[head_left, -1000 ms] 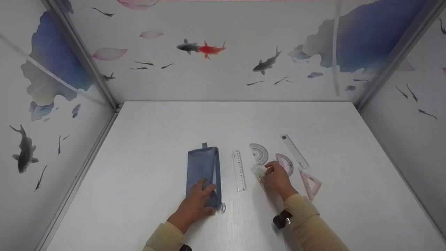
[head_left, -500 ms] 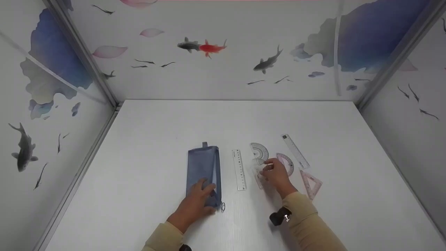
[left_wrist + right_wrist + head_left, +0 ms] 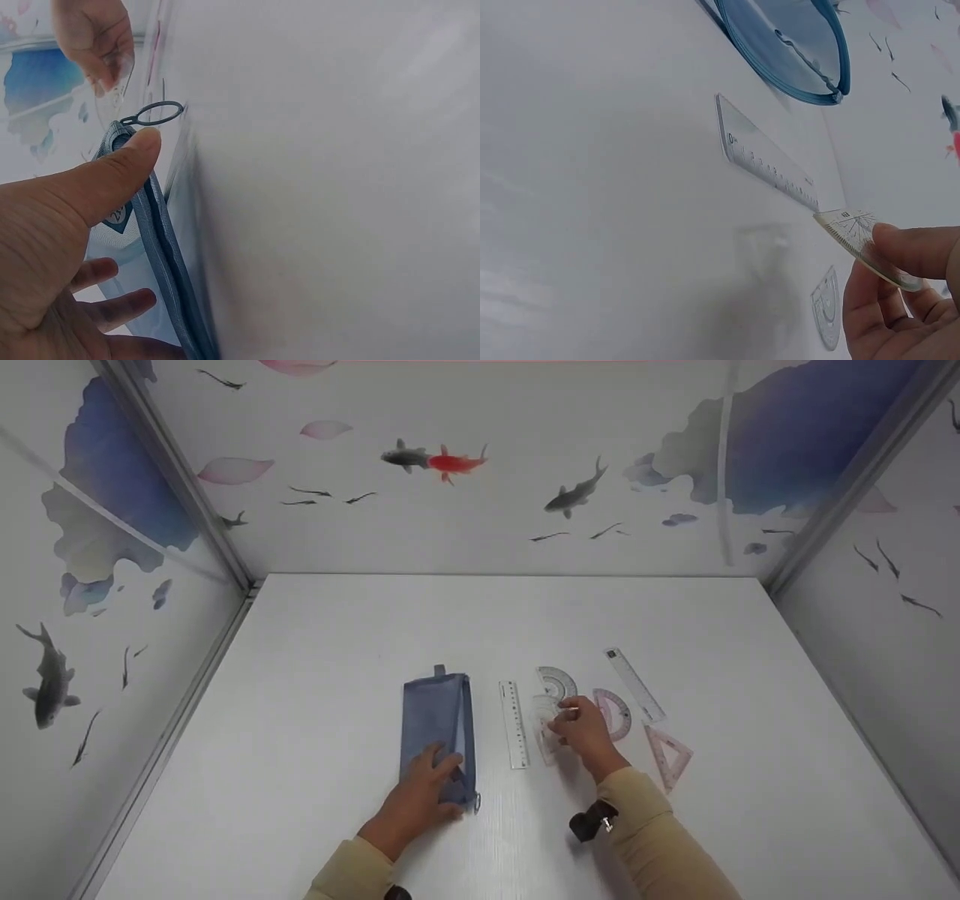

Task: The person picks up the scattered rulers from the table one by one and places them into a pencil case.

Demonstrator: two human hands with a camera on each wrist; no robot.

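Note:
A blue mesh pencil pouch (image 3: 431, 712) with a zipper lies on the white table, its mouth gaping along the right side. My left hand (image 3: 416, 802) holds its near end; the left wrist view shows the thumb over the zipper end beside the ring pull (image 3: 159, 113), the other fingers against the mesh. My right hand (image 3: 589, 735) pinches a clear protractor (image 3: 851, 231) between thumb and fingers, above the table. To the hand's left lies a clear ruler (image 3: 514, 725). Just beyond it is another clear protractor (image 3: 556, 682), and right of it a pink-tinted protractor (image 3: 615, 712).
A pink-tinted set square (image 3: 670, 757) and a second clear ruler (image 3: 635, 684) lie farther right on the table (image 3: 330, 660). Low white walls (image 3: 480, 540) painted with fish and petals enclose the table at the back and both sides.
My right hand has moved a little left and away from me, carrying the clear protractor toward the near ruler. The left hand has stayed on the pouch.

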